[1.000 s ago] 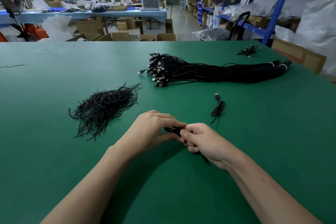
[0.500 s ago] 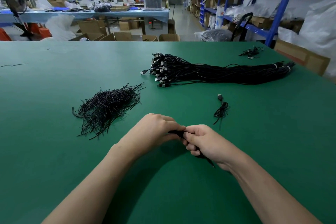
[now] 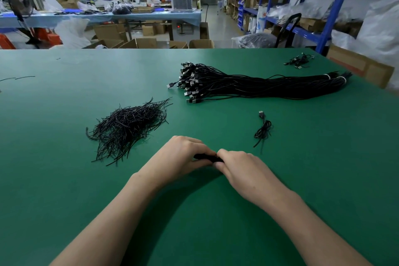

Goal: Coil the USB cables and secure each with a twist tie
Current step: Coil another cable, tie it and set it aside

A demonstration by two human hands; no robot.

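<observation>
Head view, step: left hand point(image 3: 183, 155) and right hand point(image 3: 239, 167) pinch a small black coiled USB cable point(image 3: 207, 157), seemingly tying it.
Next: probably twisting the tie ends snug.

Both hands point(image 3: 212, 161) gripping coiled cable point(image 3: 207, 157)

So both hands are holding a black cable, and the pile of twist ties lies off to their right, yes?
Not quite. The head view shows the pile of twist ties off to their left. The left hand and right hand do hold a black cable between them.
</observation>
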